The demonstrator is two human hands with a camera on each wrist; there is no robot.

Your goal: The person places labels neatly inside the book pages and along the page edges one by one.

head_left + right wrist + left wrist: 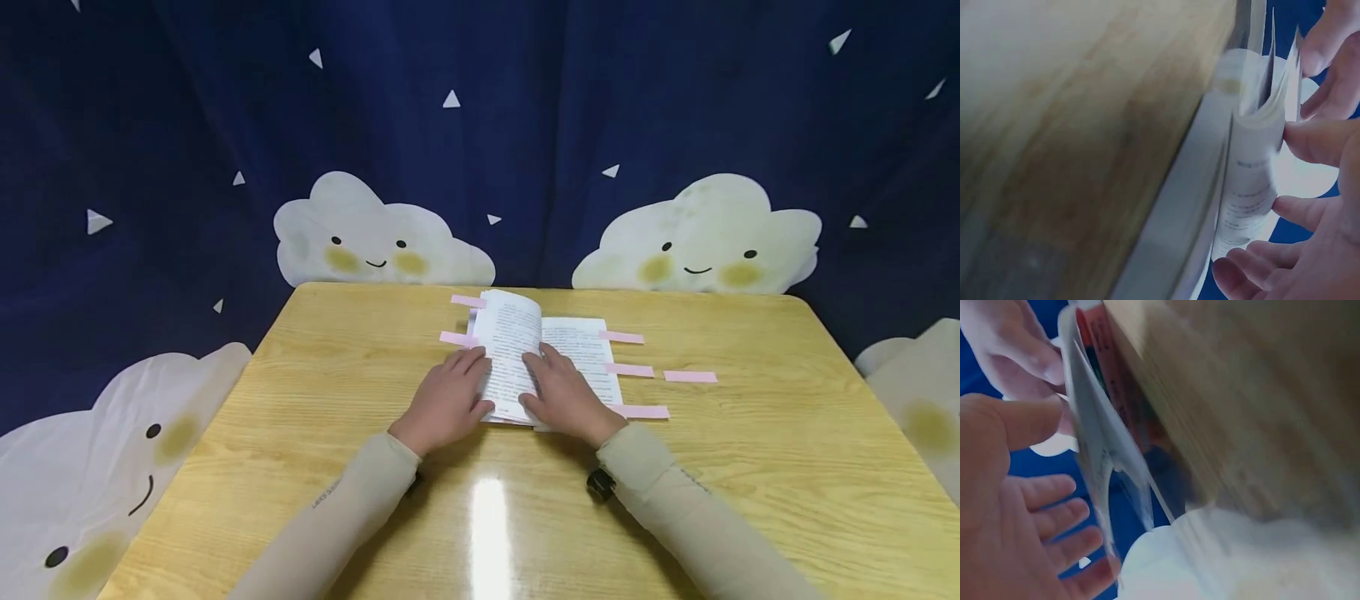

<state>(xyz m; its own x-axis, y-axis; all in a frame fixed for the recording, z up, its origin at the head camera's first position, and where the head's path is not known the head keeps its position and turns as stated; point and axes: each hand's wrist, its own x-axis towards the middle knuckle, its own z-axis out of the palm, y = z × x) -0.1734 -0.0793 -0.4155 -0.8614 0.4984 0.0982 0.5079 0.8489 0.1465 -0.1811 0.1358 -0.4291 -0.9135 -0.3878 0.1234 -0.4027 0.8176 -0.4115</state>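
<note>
An open book (513, 358) with printed pages lies on the wooden table, its left page bulging up toward the middle. Pink sticky tabs stick out past both side edges, such as a left tab (459, 339) and a right tab (630, 370). My left hand (447, 400) rests at the lower left edge of the page, fingers loosely extended; the left wrist view shows its fingers beside the raised leaves (1094, 419). My right hand (564, 392) lies over the inner part of the right page, fingertips against the curved leaf (1250, 181) near the fold.
A loose pink strip (690, 377) lies on the wooden table (750, 467) right of the book. Behind the table hangs a dark blue curtain (525, 142) with smiling clouds and white triangles. A bright reflection shows on the table's near part.
</note>
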